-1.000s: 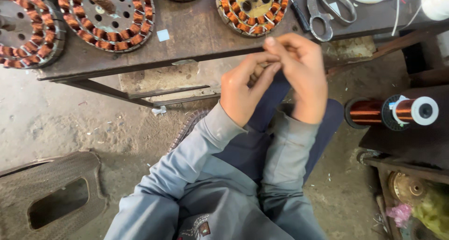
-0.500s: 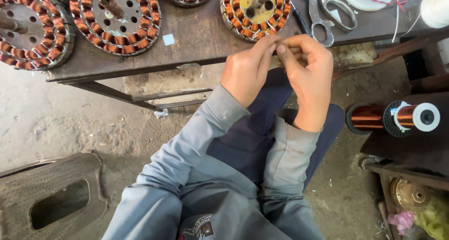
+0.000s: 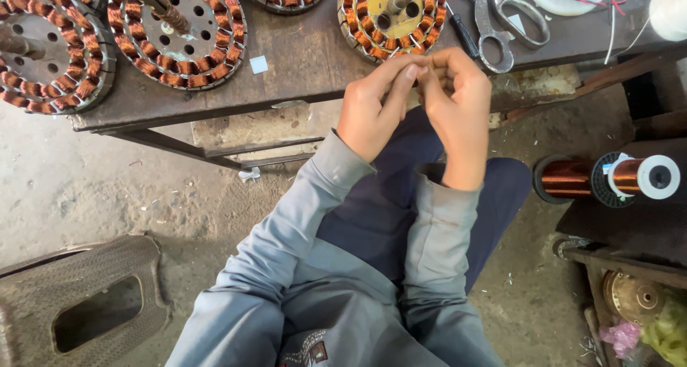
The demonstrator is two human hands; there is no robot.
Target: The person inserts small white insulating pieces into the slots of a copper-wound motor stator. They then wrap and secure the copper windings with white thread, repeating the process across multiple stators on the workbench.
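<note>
I'm in a motor-winding workshop. Ahead of my hands, a worn metal surface carries copper-wound stators, one with a yellow core, plus scissors. To my right, a spool of copper wire sits on a dark stand. Bare dusty concrete floor below, with a grey plastic stool at my left.

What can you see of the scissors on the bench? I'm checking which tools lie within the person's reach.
The scissors lie flat near the front edge of the dark, worn bench, just right of the yellow-centred wound stator and beyond the right hand, which does not touch them. They look like bare grey metal, worn, with two loop handles pointing toward the person. The blades run off the picture's top, so whether they are closed cannot be told.
</note>
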